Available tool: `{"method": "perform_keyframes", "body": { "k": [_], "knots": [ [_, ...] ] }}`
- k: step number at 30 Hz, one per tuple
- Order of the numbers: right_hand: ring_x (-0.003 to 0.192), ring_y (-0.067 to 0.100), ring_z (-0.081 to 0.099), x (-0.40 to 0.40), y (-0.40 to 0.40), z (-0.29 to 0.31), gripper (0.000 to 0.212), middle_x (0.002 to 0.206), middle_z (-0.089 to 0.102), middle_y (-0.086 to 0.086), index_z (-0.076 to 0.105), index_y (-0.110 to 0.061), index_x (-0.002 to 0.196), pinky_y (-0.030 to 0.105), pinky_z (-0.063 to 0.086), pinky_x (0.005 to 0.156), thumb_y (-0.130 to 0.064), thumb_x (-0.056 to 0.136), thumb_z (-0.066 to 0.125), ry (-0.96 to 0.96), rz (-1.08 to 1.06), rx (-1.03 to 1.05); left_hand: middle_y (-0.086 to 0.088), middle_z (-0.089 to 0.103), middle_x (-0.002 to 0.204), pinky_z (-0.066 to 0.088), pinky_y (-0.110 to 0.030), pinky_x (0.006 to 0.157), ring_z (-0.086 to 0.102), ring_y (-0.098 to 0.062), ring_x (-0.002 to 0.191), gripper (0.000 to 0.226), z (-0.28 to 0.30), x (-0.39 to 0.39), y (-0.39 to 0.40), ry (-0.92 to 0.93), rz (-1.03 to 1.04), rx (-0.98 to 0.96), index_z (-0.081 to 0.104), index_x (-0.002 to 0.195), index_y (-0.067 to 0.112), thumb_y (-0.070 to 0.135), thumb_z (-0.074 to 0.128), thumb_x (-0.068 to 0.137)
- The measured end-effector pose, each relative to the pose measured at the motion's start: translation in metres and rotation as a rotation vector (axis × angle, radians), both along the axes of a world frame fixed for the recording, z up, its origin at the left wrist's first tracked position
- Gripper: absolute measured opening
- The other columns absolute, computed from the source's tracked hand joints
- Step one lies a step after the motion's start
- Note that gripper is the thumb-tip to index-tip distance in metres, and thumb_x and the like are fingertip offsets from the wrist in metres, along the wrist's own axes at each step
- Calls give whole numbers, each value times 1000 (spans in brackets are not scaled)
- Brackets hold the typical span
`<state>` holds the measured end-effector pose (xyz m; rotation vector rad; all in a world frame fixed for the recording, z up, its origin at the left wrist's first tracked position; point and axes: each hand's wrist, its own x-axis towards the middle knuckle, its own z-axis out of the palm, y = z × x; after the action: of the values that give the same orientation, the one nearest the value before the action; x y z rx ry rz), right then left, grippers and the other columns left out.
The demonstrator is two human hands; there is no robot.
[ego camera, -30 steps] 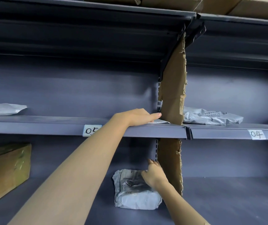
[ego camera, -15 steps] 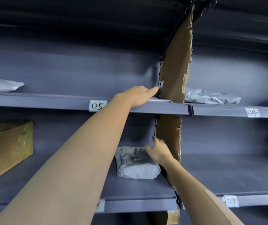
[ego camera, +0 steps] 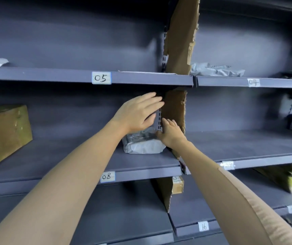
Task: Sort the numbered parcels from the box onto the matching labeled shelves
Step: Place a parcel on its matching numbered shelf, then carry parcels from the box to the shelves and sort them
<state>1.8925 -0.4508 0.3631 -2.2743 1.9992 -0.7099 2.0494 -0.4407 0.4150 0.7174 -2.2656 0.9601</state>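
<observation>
Shelf 08 [ego camera: 81,167]: carries the grey parcel [ego camera: 144,145] at its right end, hard against the cardboard divider [ego camera: 174,110]. The parcel sits back from the front edge, so a fall forward looks unlikely unless it is dragged out.
Cardboard divider: torn and ragged, standing loose between the bays. A shove from either hand could bend it or tip it into the next bay, and the parcel might slide across under the wrong label.
Brown box [ego camera: 2,135]: at the left end of the same shelf, well apart from the hands; little risk there.
Grey parcel: soft and crumpled, so it could snag on the slotted upright behind it. Its number is not readable, so whether it matches 08 cannot be confirmed.
Left hand [ego camera: 138,114]: grip open, fingers spread, hovering above the parcel near the divider; a careless sweep could knock either.
Right hand [ego camera: 170,133]: fingers rest straight on the parcel's right side by the divider, pinching nothing.
Label 05 [ego camera: 101,77]: shelf above, with a flat white packet [ego camera: 147,72] near its right end.
</observation>
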Motion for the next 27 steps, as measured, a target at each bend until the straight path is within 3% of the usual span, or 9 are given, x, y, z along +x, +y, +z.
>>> {"method": "perform_keyframes", "body": {
  "k": [5,8,11,14,20,27],
  "knots": [
    [140,30,20,-52,36,7,54,149,32,11,28,-4,144,36,20,112,-27,98,43,19,-15,-71,-12,69,112,56,-41,79,68,-30,101,49,-19,-35,4,-79,98,90,67,114,2,21,35,81],
    [141,28,18,-111,57,6,56,150,30,10,24,-4,146,37,22,113,-29,99,41,58,-90,-66,-12,63,124,53,-42,87,62,-31,113,56,-25,-90,15,-42,74,195,61,125,4,26,30,84],
    [143,28,13,-189,87,1,60,152,26,9,19,-6,148,37,19,114,-34,99,40,62,-246,-30,-3,23,157,24,-38,113,23,-22,144,57,-32,-163,27,-46,149,379,22,151,16,37,24,98],
    [145,28,9,-281,134,-10,62,155,21,9,16,-8,149,38,15,115,-38,99,38,83,-429,-14,6,-1,160,8,-38,118,1,-16,147,58,-43,-248,43,-38,167,567,2,153,23,40,25,102],
    [146,25,7,-440,255,-43,58,158,16,5,18,-10,150,37,11,116,-38,101,31,30,-781,55,4,-14,159,5,-44,119,-7,-19,147,66,-87,-435,108,-183,-9,864,-7,152,22,49,23,101],
    [147,23,2,-559,386,-87,62,160,9,4,14,-16,152,38,6,117,-47,100,27,46,-1147,165,5,-15,159,0,-44,118,-12,-19,147,65,-129,-604,199,-374,-284,992,-7,152,23,50,22,101]
  ]
}}
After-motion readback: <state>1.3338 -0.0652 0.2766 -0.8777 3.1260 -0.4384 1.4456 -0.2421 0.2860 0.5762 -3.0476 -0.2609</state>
